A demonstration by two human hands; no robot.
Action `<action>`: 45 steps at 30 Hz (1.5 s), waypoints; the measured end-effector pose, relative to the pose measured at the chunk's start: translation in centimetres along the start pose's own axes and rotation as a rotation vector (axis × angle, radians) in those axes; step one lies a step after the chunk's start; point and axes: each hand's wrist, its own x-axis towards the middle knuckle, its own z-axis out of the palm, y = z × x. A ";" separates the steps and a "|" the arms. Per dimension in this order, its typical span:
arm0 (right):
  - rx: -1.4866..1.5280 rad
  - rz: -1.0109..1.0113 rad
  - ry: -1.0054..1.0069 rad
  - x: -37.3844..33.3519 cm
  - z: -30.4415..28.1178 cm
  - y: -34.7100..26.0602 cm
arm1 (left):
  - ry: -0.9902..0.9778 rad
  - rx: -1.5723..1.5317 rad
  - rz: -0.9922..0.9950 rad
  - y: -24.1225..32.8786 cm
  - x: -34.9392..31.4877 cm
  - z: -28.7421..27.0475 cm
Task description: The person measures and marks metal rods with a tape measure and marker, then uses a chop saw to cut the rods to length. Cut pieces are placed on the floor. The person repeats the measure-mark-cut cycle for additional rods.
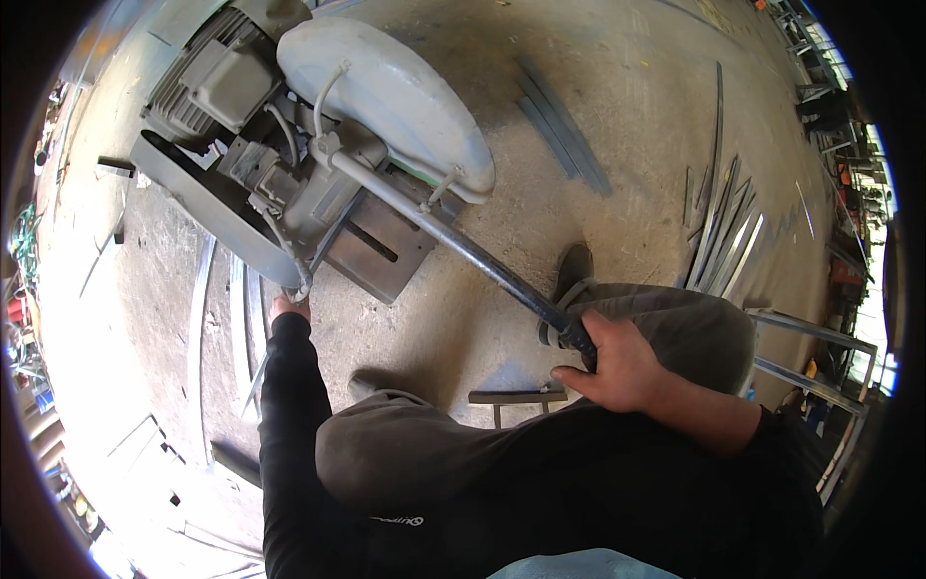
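Note:
A grey chop saw (318,145) with a rounded blade guard (386,92) and a motor stands on the concrete floor in front of me. Its long dark handle bar (482,261) runs down to the right. My right hand (617,367) is closed around the end of that bar. My left hand (289,307) reaches out at the saw's near left side and grips a thin metal strip (258,372) lying by the base plate (376,251). My bent knees and one shoe (574,270) show below the saw.
Long metal strips (719,232) lie in a bundle on the floor to the right, more strips (559,121) beyond the saw. A metal frame (820,362) stands at the far right. Short offcuts (516,396) lie near my knees, and flat bars (203,318) at the left.

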 end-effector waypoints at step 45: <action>0.073 0.192 -0.098 3.0 3.5 3.4 | 0.108 -0.004 0.040 -2.8 2.8 3.1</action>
